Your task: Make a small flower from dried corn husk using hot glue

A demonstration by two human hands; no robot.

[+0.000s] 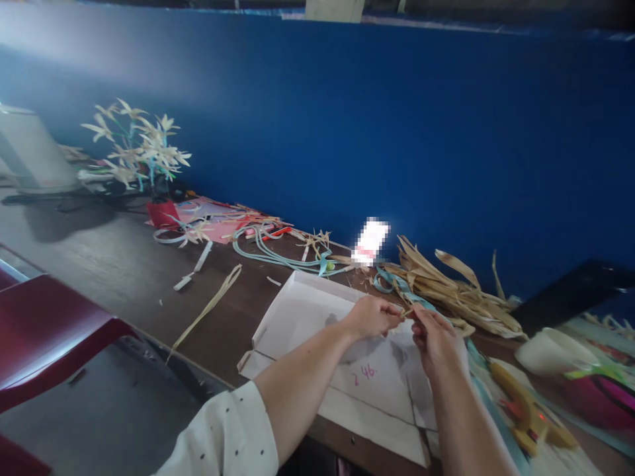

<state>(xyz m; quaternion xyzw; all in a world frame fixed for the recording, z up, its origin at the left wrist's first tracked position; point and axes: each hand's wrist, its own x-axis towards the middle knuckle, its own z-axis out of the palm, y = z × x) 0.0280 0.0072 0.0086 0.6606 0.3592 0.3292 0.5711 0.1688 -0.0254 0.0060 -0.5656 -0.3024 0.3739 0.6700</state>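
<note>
My left hand point(374, 316) and my right hand point(437, 334) meet above a flattened white cardboard box point(342, 377). Both are closed, thumb against fingers, pinching a small straw-coloured strip point(407, 313) that looks like dried husk. Most of that strip is hidden by the fingers. Pink handwriting marks the cardboard below my wrists. Just beyond my right hand lies a bundle of dried husks point(446, 291), with a pale blue ribbon point(397, 283) beside it.
A yellow glue gun point(530, 410) with a red light lies at right, near a white roll point(555, 352). Pale blue cord point(262, 256) loops behind the box. Farther left stand husk flowers point(149, 142) in a red pot point(163, 215). A red chair point(54, 330) flanks the table.
</note>
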